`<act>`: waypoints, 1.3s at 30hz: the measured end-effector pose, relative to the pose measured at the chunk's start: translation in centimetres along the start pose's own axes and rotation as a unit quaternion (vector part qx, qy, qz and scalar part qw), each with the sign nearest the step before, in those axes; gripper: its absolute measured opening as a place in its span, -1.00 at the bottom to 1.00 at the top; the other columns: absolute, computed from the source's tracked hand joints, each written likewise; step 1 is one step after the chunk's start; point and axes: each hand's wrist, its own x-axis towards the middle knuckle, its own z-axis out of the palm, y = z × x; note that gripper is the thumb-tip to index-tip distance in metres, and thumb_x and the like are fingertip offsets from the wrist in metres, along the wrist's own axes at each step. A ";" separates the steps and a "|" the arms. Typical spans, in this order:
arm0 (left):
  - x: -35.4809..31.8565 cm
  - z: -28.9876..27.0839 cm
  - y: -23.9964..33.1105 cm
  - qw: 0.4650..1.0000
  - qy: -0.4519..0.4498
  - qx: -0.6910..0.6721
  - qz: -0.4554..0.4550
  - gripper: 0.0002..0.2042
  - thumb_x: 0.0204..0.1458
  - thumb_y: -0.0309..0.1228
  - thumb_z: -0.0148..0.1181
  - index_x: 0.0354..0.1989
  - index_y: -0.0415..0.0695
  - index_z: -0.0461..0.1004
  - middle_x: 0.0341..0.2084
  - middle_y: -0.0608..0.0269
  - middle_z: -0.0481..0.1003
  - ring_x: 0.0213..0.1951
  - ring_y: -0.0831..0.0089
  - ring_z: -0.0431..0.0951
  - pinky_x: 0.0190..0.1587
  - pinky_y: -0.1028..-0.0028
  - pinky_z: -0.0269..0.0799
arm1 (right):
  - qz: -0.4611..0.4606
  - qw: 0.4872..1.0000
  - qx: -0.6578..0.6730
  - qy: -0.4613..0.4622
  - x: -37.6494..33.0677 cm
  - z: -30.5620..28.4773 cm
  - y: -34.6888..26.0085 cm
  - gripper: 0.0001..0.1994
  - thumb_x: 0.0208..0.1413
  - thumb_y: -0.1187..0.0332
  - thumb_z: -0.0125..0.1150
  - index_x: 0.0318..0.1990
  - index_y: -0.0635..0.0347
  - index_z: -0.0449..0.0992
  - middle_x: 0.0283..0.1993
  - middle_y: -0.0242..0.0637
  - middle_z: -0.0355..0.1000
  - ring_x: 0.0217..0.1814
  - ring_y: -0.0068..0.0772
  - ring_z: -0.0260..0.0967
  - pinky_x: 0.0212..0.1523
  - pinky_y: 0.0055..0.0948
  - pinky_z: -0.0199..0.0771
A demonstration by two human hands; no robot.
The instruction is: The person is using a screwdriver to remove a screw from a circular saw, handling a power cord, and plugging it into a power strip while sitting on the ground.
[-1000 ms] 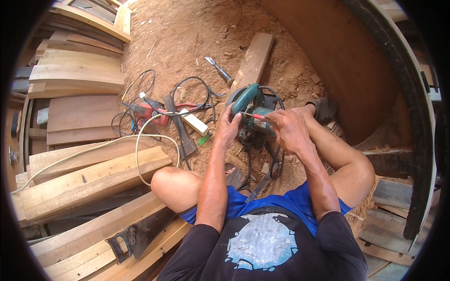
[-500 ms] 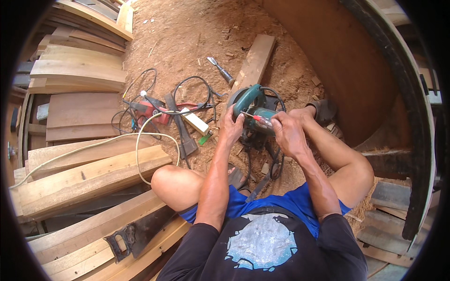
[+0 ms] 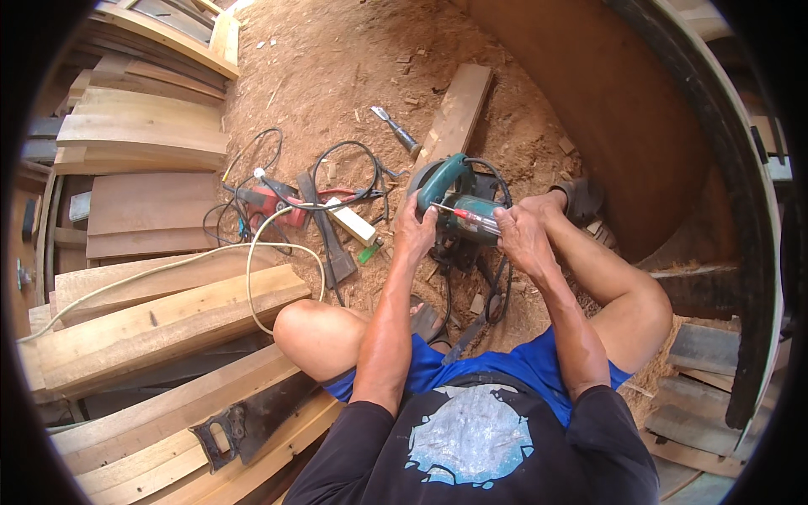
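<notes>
A green circular saw (image 3: 442, 181) with a black base stands on the ground between my legs, its near end by my feet. My left hand (image 3: 415, 229) is closed around the saw's rear handle, with the thumb along its side. In my right hand (image 3: 523, 236) is a screwdriver (image 3: 471, 217) with a red and clear handle, gripped at its butt end by the fingertips. The screwdriver's thin shaft points left, and its tip meets the saw handle close to my left thumb. The saw's underside is mostly hidden.
A wooden plank (image 3: 461, 109) lies beyond the saw, near a chisel (image 3: 396, 130). To the left are a red power tool (image 3: 282, 206), a hammer-like tool (image 3: 326, 240) and looping cables. Stacked boards (image 3: 168, 324) carry a handsaw (image 3: 244, 425). A large curved brown panel (image 3: 623, 109) stands at right.
My right fingers have shifted their grip at the screwdriver's butt end, showing more of its handle. My left hand and the saw stay nearly in place.
</notes>
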 end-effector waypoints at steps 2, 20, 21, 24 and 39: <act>0.1 -0.2 -0.6 0.999 0.027 0.001 0.020 -0.51 0.25 -0.31 0.25 0.35 -0.17 0.46 0.13 -0.20 0.59 0.17 -0.05 0.61 0.29 0.13 0.46 | -0.180 0.975 -0.095 0.091 -0.6 0.2 0.2 -0.72 0.35 0.29 0.25 0.01 0.37 0.51 -0.04 0.26 0.56 0.04 0.21 0.57 0.08 0.01 0.55; 0.0 -0.1 0.4 1.000 0.015 -0.002 0.026 -0.54 0.24 -0.36 0.27 0.31 -0.21 0.48 0.08 -0.16 0.62 0.12 0.01 0.64 0.24 0.16 0.50 | -0.321 0.931 -0.150 0.086 -1.0 0.0 0.3 -0.64 0.42 0.24 0.15 0.17 0.36 0.41 0.01 0.26 0.53 0.08 0.17 0.57 0.16 0.00 0.52; 0.0 -0.1 0.4 1.000 0.015 -0.002 0.027 -0.54 0.24 -0.36 0.27 0.31 -0.21 0.48 0.08 -0.16 0.62 0.12 0.01 0.64 0.24 0.16 0.50 | -0.322 0.931 -0.150 0.087 -0.9 -0.3 -0.1 -0.64 0.42 0.24 0.15 0.17 0.36 0.41 0.01 0.26 0.53 0.08 0.17 0.57 0.16 0.00 0.52; 0.1 -0.3 -0.1 0.999 0.016 -0.017 0.034 -0.54 0.24 -0.37 0.27 0.30 -0.21 0.48 0.08 -0.16 0.62 0.13 0.03 0.64 0.23 0.17 0.51 | -0.013 0.999 -0.007 -0.030 -0.8 -0.7 -0.6 -0.68 0.36 0.38 0.21 0.20 0.24 0.43 0.05 0.19 0.53 0.11 0.26 0.53 0.17 0.02 0.51; 0.2 -0.4 -0.5 0.999 0.012 0.004 0.032 -0.53 0.25 -0.31 0.26 0.31 -0.18 0.48 0.09 -0.18 0.61 0.15 -0.05 0.62 0.25 0.12 0.48 | -0.323 0.942 0.021 0.090 -1.6 0.8 0.4 -0.79 0.35 0.41 0.22 0.03 0.33 0.57 -0.24 0.00 0.62 -0.14 0.14 0.61 0.02 -0.07 0.61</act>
